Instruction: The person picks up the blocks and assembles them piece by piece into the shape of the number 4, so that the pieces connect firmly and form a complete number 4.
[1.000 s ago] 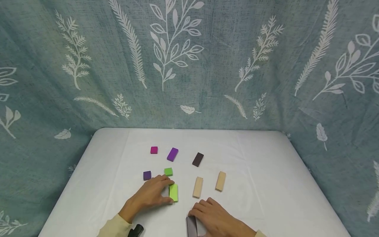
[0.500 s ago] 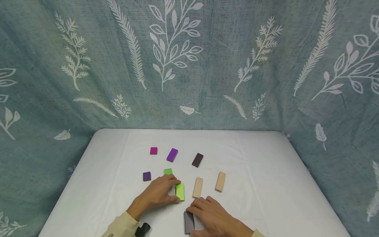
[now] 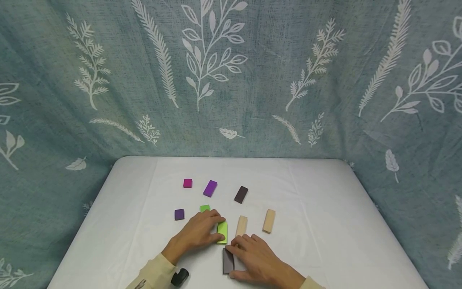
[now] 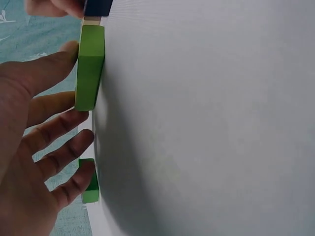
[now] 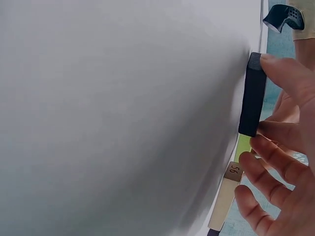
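My left hand [image 3: 197,231] pinches a lime green wooden block [image 3: 222,233] by its two ends, thumb near and forefinger far. In the left wrist view the same green block [image 4: 90,69] sits between thumb and forefinger, the other fingers spread. My right hand [image 3: 258,259] pinches a dark grey block [image 3: 227,261] by its ends, just nearer to me than the lime one. That grey block [image 5: 253,96] looks almost black in the right wrist view. A smaller green block [image 3: 204,208] lies beyond my left fingers, partly hidden. A pale wooden block [image 3: 242,225] is partly covered by my right fingers.
Farther off on the white-covered table [image 3: 325,192] lie a magenta block [image 3: 187,183], a purple block [image 3: 210,188] and a dark brown block [image 3: 241,194]. A dark violet block [image 3: 179,214] is to the left, another pale block [image 3: 268,221] to the right. Patterned cloth [image 3: 267,80] hangs behind.
My left hand has moved the lime green block to the right. My right hand has brought the dark grey block away from me and slightly left, so the two blocks are closer together.
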`<action>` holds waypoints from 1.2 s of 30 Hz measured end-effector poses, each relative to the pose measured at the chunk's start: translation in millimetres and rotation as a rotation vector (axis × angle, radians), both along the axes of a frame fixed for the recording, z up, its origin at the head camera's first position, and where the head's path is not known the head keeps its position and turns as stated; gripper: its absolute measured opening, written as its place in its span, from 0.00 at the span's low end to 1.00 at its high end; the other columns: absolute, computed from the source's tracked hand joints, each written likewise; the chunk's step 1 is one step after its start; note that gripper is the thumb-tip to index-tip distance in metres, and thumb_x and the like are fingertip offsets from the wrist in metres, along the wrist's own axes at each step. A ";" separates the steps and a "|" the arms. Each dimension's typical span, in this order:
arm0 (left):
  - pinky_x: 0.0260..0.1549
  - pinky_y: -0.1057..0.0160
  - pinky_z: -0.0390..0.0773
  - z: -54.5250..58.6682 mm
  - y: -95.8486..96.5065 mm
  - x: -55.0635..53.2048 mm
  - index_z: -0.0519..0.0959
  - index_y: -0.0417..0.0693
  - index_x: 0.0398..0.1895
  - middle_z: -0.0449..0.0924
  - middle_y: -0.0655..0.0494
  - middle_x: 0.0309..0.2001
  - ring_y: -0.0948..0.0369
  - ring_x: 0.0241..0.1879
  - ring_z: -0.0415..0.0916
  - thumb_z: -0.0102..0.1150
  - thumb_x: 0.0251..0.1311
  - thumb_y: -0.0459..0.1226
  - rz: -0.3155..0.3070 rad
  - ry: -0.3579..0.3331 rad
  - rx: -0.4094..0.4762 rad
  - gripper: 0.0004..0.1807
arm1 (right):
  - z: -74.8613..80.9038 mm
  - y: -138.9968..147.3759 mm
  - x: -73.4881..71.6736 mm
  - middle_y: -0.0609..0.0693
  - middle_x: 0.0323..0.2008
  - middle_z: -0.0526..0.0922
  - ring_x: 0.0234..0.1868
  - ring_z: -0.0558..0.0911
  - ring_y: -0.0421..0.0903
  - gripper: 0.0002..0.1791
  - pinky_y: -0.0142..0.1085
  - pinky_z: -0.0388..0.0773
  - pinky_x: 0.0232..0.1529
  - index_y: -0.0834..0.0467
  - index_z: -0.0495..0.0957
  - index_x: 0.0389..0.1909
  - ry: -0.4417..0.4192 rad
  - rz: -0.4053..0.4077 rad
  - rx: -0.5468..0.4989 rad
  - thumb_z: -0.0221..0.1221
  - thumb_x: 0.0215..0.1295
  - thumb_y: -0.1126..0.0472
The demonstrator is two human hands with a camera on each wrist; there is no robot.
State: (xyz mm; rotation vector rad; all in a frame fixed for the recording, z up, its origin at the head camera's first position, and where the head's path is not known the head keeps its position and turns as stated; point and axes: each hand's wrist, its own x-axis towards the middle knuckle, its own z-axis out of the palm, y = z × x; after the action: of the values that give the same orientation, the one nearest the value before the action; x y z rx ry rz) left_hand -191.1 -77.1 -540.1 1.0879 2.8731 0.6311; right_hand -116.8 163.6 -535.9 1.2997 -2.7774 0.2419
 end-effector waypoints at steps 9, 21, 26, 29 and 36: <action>0.41 0.58 0.75 -2.0 7.0 -5.4 0.85 0.50 0.55 0.79 0.60 0.46 0.63 0.43 0.73 0.70 0.59 0.53 0.007 0.035 -0.016 0.25 | -1.2 -5.7 -6.1 0.41 0.51 0.76 0.48 0.76 0.39 0.32 0.36 0.74 0.46 0.48 0.80 0.60 0.135 0.015 -0.012 0.61 0.62 0.31; 0.41 0.61 0.76 -0.5 13.8 -10.7 0.85 0.49 0.56 0.80 0.60 0.47 0.62 0.43 0.74 0.69 0.59 0.54 0.001 0.014 -0.028 0.27 | -0.3 -6.9 -12.9 0.42 0.52 0.76 0.46 0.73 0.39 0.34 0.36 0.72 0.44 0.49 0.80 0.61 0.108 -0.022 0.029 0.62 0.62 0.32; 0.41 0.61 0.76 -0.1 16.2 -12.2 0.85 0.49 0.56 0.80 0.59 0.47 0.62 0.43 0.74 0.70 0.59 0.54 0.011 0.007 -0.039 0.26 | -0.1 -7.4 -15.0 0.42 0.51 0.76 0.45 0.73 0.40 0.33 0.35 0.70 0.42 0.48 0.81 0.60 0.137 -0.026 0.023 0.63 0.61 0.32; 0.41 0.61 0.76 -0.8 16.9 -12.8 0.85 0.49 0.56 0.80 0.60 0.47 0.61 0.43 0.74 0.70 0.59 0.54 0.015 0.003 -0.041 0.26 | -0.1 -7.6 -16.1 0.42 0.50 0.76 0.45 0.73 0.40 0.33 0.36 0.69 0.42 0.48 0.82 0.59 0.154 -0.030 0.020 0.63 0.60 0.32; 0.40 0.62 0.76 -0.8 16.6 -13.1 0.85 0.49 0.56 0.80 0.60 0.46 0.63 0.41 0.73 0.69 0.60 0.54 0.018 -0.004 -0.026 0.26 | 0.6 -8.3 -17.6 0.41 0.50 0.77 0.46 0.73 0.41 0.33 0.37 0.67 0.43 0.48 0.82 0.59 0.155 -0.043 0.021 0.63 0.60 0.31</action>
State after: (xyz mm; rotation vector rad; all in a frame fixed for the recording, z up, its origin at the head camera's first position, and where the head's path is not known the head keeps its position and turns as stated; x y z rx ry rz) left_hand -204.2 -60.4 -540.9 1.0574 2.8828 0.5940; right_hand -134.4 155.3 -535.3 1.2061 -2.6816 0.1048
